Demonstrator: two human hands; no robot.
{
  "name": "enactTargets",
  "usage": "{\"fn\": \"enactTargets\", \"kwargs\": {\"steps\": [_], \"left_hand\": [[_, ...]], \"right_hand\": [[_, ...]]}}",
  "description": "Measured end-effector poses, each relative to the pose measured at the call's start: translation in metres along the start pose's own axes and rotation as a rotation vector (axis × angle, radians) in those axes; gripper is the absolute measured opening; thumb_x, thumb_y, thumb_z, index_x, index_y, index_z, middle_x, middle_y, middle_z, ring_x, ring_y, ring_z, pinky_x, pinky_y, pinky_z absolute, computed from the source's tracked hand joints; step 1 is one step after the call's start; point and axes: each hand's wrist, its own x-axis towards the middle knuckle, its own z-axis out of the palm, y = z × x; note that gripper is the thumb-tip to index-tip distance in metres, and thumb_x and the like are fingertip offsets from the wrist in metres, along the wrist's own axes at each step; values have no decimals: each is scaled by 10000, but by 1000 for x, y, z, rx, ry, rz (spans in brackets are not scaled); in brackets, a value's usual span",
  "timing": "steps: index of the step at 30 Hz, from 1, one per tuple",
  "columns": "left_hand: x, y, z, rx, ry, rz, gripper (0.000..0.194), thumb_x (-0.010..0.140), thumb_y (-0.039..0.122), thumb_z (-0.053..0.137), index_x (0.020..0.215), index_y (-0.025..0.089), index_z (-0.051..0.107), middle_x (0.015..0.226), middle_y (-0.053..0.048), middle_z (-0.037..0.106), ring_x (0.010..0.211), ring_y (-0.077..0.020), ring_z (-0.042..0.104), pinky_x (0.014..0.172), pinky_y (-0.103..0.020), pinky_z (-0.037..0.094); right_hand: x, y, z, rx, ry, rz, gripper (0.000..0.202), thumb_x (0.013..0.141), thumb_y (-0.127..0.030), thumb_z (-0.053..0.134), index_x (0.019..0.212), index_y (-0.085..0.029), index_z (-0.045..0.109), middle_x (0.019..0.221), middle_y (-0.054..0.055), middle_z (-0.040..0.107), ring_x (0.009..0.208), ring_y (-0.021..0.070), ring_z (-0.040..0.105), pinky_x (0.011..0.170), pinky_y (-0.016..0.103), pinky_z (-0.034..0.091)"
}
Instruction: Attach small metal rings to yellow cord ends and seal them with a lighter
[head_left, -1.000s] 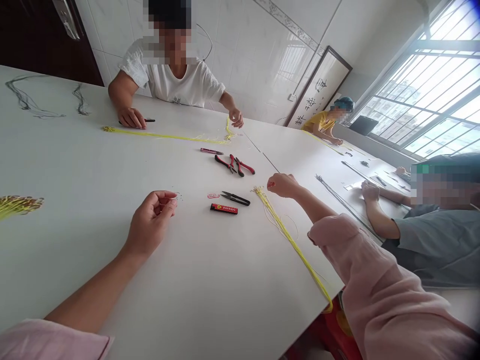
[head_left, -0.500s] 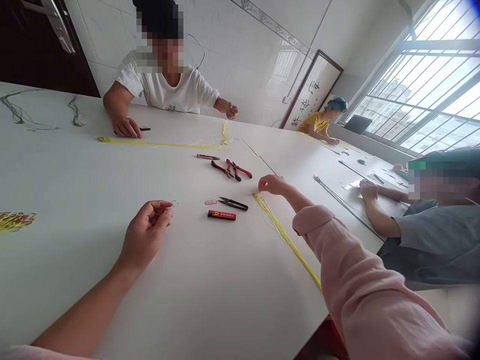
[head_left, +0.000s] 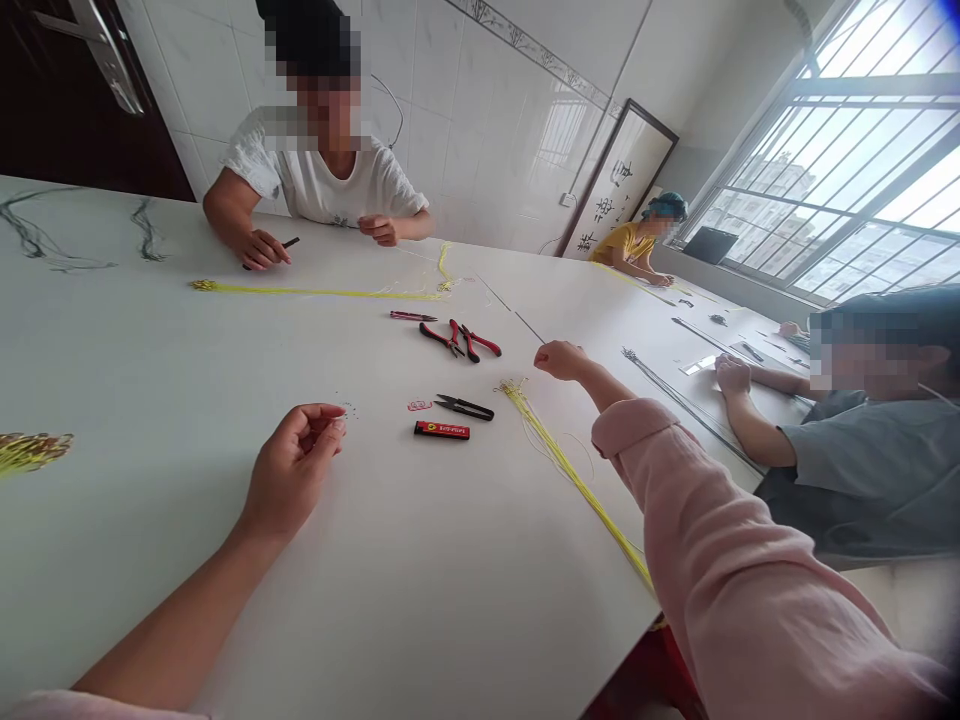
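Across the white table [head_left: 375,610], we are moving our curled right hand [head_left: 562,361] off the yellow cord bundle [head_left: 555,450] beside it, apparently leaving that free; our left hand [head_left: 295,462] is pinching; both holds' contents indiscernible.

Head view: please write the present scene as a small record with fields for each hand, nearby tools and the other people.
Left hand: thumb and finger close together beside small dark specks; contents of the grip too small to tell
Right hand: near the hooked end of a yellow cord bundle; contents of the grip hidden
Tools between hands: black snips; red lighter; red-and-black pliers farther off
Surface: white table
Other people: three seated, one in white across the table
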Motion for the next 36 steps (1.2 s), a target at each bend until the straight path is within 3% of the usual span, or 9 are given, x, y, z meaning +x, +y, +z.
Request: {"fn": "enactTargets", "kwargs": {"steps": [5, 12, 24, 31, 36], "left_hand": [[1, 1, 1, 11, 4, -5, 235, 803, 437, 576, 965, 268, 590, 896, 22, 581, 788, -143, 541, 766, -285, 443], [0, 3, 2, 42, 13, -27, 234, 806, 457, 570, 961, 285, 598, 911, 25, 589, 792, -145, 552, 754, -286, 442], [-3, 2, 2, 58, 17, -18, 220, 797, 445, 571, 946, 289, 614, 886, 19, 593, 777, -139, 542, 697, -256, 444], [-2, 5, 3, 64, 20, -24, 217, 799, 420, 574, 948, 269, 616, 893, 14, 595, 775, -136, 540, 720, -261, 453], [-3, 5, 2, 52, 18, -22, 232, 800, 442, 571, 946, 269, 619, 915, 4, 602, 789, -150, 556, 723, -273, 471]], "right_hand": [[-9, -8, -1, -14, 16, -106, 269, 902, -365, 522, 1052, -165, 621, 1086, 66, 616, 978, 195, 566, 922, 427, 404], [1, -29, -4, -118, 11, -202, 168, 803, -163, 533, 875, -194, 682, 1015, 79, 643, 924, 204, 558, 875, 368, 314], [1, -30, -9, -209, -74, -278, 128, 758, -166, 577, 856, -184, 657, 959, 70, 640, 867, 189, 548, 872, 361, 303], [15, -33, -3, -191, -53, -158, 70, 716, -214, 647, 765, -164, 638, 822, 87, 628, 805, 205, 548, 786, 354, 351], [28, -12, -35, -125, 119, -11, 164, 753, -260, 617, 883, -166, 651, 861, 81, 639, 811, 191, 544, 774, 343, 377]]}}
